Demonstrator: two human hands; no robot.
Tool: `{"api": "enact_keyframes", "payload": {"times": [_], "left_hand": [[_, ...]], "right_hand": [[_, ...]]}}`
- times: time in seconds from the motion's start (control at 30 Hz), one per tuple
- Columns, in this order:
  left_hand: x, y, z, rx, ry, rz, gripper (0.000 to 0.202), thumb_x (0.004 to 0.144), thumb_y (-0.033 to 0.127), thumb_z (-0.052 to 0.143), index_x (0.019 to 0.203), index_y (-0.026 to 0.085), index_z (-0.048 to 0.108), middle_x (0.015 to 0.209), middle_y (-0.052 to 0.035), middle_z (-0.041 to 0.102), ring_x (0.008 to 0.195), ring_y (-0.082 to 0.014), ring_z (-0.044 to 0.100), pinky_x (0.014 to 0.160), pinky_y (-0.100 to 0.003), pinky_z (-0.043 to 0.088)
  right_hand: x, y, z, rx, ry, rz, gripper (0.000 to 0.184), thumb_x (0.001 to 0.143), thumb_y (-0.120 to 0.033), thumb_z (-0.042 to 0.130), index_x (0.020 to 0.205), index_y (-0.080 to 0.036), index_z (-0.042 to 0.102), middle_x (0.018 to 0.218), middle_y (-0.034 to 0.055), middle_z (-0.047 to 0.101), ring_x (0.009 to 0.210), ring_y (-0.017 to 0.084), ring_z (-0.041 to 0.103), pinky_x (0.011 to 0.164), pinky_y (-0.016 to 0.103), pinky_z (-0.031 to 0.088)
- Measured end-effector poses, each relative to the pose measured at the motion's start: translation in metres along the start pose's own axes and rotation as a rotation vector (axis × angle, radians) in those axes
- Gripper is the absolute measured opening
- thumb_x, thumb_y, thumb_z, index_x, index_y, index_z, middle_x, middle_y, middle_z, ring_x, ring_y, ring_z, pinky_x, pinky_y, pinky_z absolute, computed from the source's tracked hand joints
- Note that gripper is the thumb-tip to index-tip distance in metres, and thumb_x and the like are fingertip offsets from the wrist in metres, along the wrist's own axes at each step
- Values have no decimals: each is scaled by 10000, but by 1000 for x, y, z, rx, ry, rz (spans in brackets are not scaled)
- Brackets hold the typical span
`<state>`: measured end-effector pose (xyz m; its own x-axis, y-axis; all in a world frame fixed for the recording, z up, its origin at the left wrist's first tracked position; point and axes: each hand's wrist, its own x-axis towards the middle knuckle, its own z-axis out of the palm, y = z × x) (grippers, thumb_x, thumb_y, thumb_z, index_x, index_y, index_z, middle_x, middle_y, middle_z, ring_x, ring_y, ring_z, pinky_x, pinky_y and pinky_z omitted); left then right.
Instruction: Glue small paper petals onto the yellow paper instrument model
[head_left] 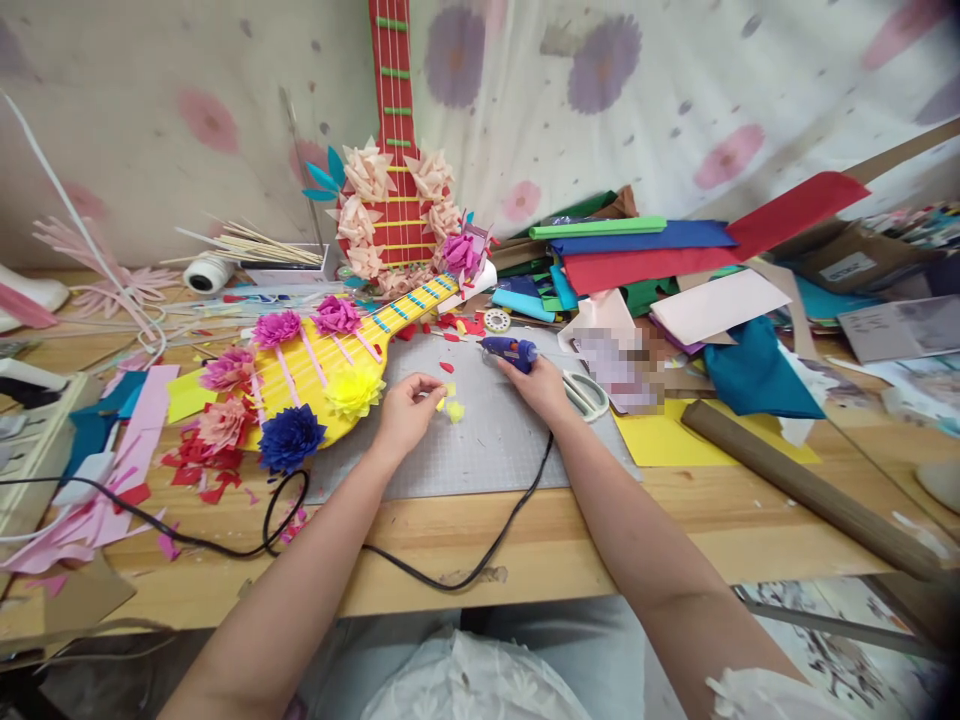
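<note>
Yellow paper (455, 411), small cut pieces, at the fingertips of the left hand (407, 408), over the grey cutting mat (510, 455). Thumb and forefinger drawn together, seemingly pinching one piece; cannot tell which of the bits just beside are held and which lie on the mat.

Right hand (541, 388) wrapped round a blue glue gun (511, 352), nozzle pointing left, above the mat's far half. Trigger finger not clear.

Handling, judged by eye: paper next to weightless, limp, easily creased or torn; best taken by one edge, lightly, fingertips only. Glue gun probably hard plastic, modest weight, stiff; hold by the grip, fingers well off the nozzle, which may be hot. Black cord (480, 575) loops over the front of the tabletop (555, 560) and could drag on the gun.

Left of the mat, partly over it: yellow lute-shaped model (315, 375), likely light and rigid. Its yellow flower (355, 388) and blue flower (291, 438) look crushable; neck or bare rim the safer hold. Scissors (589, 395) just beside the right wrist.
</note>
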<state>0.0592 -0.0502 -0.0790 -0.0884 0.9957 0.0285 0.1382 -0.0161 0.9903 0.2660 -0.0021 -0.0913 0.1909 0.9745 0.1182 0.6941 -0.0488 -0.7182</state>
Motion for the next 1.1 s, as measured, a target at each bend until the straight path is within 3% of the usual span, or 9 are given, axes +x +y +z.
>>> {"api": "enact_keyframes", "payload": {"times": [0.13, 0.27, 0.4, 0.47, 0.57, 0.7, 0.87, 1.1], "left_hand": [[3, 33, -11, 57, -132, 78, 113, 663, 271, 662, 693, 172, 616, 641, -3, 608, 488, -88, 458, 489, -226, 356], [23, 73, -39, 248, -169, 205, 75, 669, 228, 667, 691, 166, 632, 633, -18, 606, 549, -124, 520, 537, -241, 376], [56, 96, -67, 478, -212, 284, 88, 678, 214, 669, 744, 170, 631, 641, -10, 599, 541, -133, 525, 536, -228, 353], [72, 99, -76, 615, -243, 346, 161, 651, 168, 688, 799, 176, 626, 660, -2, 604, 556, -136, 536, 546, -216, 341], [87, 100, -83, 886, -283, 394, 328, 608, 109, 701, 911, 190, 608, 659, 12, 616, 554, -142, 539, 555, -210, 330], [90, 107, -82, 1224, -360, 387, 374, 720, 182, 606, 1081, 210, 511, 786, -12, 666, 672, -182, 601, 613, -232, 377], [91, 112, -83, 1522, -441, 427, 380, 810, 233, 462, 1183, 198, 401, 940, -73, 680, 839, -222, 637, 664, -265, 423], [103, 96, -91, 1538, -471, 428, 368, 813, 258, 450, 1178, 215, 423, 953, -72, 679, 855, -232, 642, 684, -282, 429]], "right_hand": [[2, -2, -11, -113, -77, -87, 469, 672, -615, 571, 841, -178, 597, 840, 106, 628, 779, 233, 579, 648, 323, 406], [-8, -9, -48, -301, -132, -52, 412, 568, -559, 683, 692, -197, 532, 735, 63, 587, 710, 211, 542, 581, 292, 353], [-19, -33, -66, -215, -406, -142, 318, 638, -489, 652, 654, -212, 498, 652, 4, 566, 610, 153, 501, 537, 268, 317], [-19, -52, -55, -21, -466, -246, 254, 682, -434, 625, 740, -210, 521, 712, 0, 586, 626, 133, 510, 567, 262, 358], [-12, -84, -21, 268, -421, -339, 218, 709, -355, 606, 828, -199, 511, 785, 6, 598, 690, 121, 549, 654, 266, 424], [5, -121, 28, 468, -385, -340, 210, 690, -240, 618, 849, -190, 491, 826, 9, 625, 712, 115, 593, 692, 275, 466], [21, -142, 61, 464, -338, -354, 243, 682, -153, 610, 869, -204, 464, 809, -19, 643, 768, 118, 628, 735, 277, 478], [25, -144, 78, 319, -325, -286, 260, 669, -126, 591, 857, -226, 441, 778, -36, 660, 807, 149, 640, 736, 298, 474]]}}
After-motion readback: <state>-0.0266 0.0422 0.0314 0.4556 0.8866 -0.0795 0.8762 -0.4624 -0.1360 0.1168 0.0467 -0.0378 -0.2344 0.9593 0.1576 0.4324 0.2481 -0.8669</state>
